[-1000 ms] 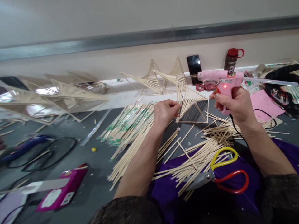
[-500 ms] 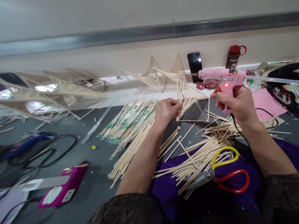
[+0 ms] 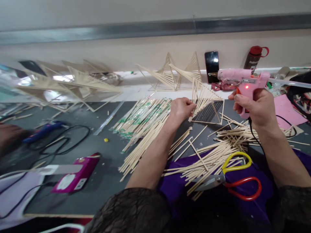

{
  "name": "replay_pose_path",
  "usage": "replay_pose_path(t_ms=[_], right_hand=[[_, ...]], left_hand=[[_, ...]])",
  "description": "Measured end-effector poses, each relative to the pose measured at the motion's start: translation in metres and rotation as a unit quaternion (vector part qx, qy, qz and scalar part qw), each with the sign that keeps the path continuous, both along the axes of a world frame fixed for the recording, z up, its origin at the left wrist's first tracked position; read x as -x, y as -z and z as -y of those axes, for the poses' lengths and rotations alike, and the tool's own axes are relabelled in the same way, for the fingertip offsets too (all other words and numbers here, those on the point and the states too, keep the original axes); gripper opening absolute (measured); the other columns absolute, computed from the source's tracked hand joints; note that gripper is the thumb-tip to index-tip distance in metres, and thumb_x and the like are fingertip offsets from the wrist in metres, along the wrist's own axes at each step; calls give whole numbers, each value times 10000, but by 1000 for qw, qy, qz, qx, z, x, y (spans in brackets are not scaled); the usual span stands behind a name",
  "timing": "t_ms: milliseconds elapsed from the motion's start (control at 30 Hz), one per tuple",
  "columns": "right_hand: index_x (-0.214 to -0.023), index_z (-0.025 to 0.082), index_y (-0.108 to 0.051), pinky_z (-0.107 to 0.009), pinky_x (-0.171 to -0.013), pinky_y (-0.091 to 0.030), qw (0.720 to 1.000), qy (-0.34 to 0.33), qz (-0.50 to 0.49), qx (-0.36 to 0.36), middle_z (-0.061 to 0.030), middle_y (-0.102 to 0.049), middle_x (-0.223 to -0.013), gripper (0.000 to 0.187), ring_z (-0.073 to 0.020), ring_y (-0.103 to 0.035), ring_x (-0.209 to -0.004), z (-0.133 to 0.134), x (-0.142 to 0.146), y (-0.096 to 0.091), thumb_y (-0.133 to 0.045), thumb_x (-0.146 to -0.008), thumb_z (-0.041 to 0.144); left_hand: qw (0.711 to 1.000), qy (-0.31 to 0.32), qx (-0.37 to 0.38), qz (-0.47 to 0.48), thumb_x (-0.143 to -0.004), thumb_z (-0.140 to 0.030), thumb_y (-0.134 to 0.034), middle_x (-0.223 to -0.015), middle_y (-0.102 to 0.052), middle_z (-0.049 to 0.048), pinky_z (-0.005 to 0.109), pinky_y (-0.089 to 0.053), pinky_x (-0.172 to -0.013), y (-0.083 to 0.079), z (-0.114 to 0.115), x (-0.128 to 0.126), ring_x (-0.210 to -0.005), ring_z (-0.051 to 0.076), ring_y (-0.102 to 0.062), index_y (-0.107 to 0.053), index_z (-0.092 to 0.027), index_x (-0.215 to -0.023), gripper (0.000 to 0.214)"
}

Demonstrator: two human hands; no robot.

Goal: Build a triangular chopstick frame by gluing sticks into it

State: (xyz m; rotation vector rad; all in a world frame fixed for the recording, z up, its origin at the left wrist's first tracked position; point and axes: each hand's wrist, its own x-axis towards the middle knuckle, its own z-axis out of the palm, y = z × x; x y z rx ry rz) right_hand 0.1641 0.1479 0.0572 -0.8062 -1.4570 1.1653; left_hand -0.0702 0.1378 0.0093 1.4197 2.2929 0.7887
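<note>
My left hand (image 3: 182,109) pinches the left side of a small wooden stick frame (image 3: 209,101), built of thin sticks fanned across a triangular shape. My right hand (image 3: 258,104) is wrapped round the handle of a pink hot glue gun (image 3: 235,75), whose red light is lit. Its nozzle points left, above and apart from the frame, and a clear glue stick (image 3: 289,83) runs out of its back. Loose wooden sticks (image 3: 218,152) lie in a messy pile below the hands. Scissors (image 3: 236,179) with one yellow and one red handle rest on that pile, over purple cloth.
Bundled sticks in plastic (image 3: 143,115) lie left of my left forearm. Finished stick structures (image 3: 167,77) stand by the wall, with a phone (image 3: 212,66) and a red-capped bottle (image 3: 254,60). At far left are a person's hand (image 3: 11,134), a blue glue gun (image 3: 43,131) and a magenta box (image 3: 77,174).
The view has turned left and slightly down, so the scene sits further right. Another person's hand now shows at the far left by the blue glue gun. My own grips look the same.
</note>
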Motion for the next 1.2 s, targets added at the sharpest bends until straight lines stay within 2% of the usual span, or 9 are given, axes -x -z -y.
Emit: replay_pose_path(t_ms=[233, 500, 967, 1133, 1200], right_hand=[[-748, 182, -696, -274, -425, -391, 1000, 9, 16, -11, -34, -671, -688, 157, -109, -524, -479, 0, 0, 2, -753, -728, 327], [-761, 190, -720, -269, -446, -382, 1000, -6, 25, 5, 0, -632, -573, 140, -117, -519, -472, 5, 1, -2, -749, -733, 325], [-739, 166, -725, -246, -440, -378, 1000, -3, 18, 17, -6, -641, -572, 116, -98, -524, -469, 5, 4, 3, -750, -715, 276], [-761, 161, -718, -236, -431, -399, 999, -3, 14, 32, -10, -650, -596, 139, -96, -531, -473, 1, 4, 7, -739, -711, 289], [-756, 153, -712, -231, -429, -398, 999, -4, 10, 46, -4, -639, -574, 171, -93, -526, -465, 1, 5, 8, -754, -696, 308]], left_hand=[[998, 31, -10, -52, -703, -255, -583, -450, -594, -11, 251, -493, -701, 3, -4, 4, -608, 178, -665, -720, -183, -668, 159], [997, 44, -20, -57, -717, -265, -574, -470, -608, 6, 262, -489, -717, 4, -4, 6, -647, 190, -672, -731, -159, -691, 190], [996, 62, -26, -52, -724, -246, -549, -462, -608, 14, 279, -481, -737, 6, -4, 8, -617, 189, -656, -728, -157, -702, 201], [997, 51, -47, -44, -720, -230, -563, -448, -580, -7, 290, -493, -737, -1, 3, 6, -574, 173, -640, -676, -167, -641, 151], [997, 38, -73, 5, -712, -227, -582, -460, -580, -16, 287, -501, -687, -7, 9, 4, -541, 162, -630, -654, -172, -643, 114]])
